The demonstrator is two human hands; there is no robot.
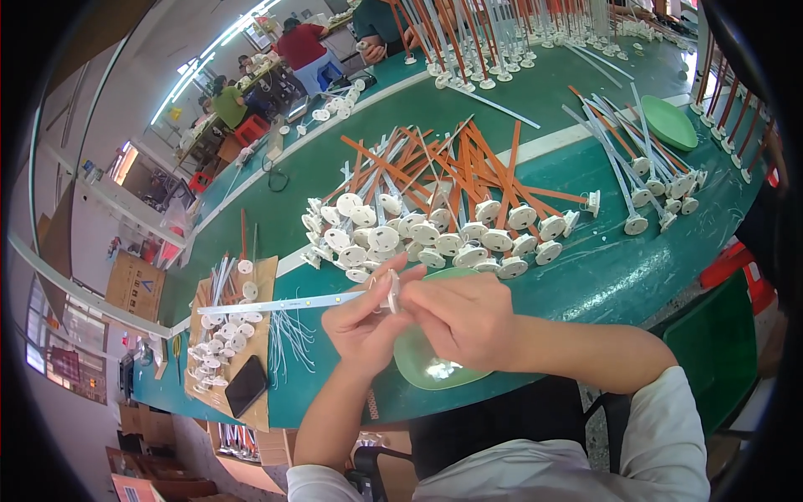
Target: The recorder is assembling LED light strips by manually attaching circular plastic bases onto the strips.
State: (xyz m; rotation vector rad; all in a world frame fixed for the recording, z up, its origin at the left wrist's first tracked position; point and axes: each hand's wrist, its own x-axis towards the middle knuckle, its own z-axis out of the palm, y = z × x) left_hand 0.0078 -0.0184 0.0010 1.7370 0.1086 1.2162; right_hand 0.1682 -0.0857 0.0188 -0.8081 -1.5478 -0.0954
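My left hand (361,335) grips an LED light strip (280,306) by its white round base (392,293). The strip is a narrow pale bar with small yellowish LEDs, pointing left and nearly level. Against the right side of that base, my right hand (462,316) is closed with its fingers pinched together. Whether a small part sits between those fingertips is hidden. Below both hands stands a light green plastic bowl (431,375), partly covered by them. Just beyond lies a large heap of similar white-based strips (385,239), some orange-brown and some pale.
On the left, a cardboard sheet (262,356) carries more white-based strips (219,345) and a black phone (246,386). Loose white wires (288,339) lie beside it. A second heap (661,188) and a green dish (669,123) are at right. Upright strips (485,50) stand at the back.
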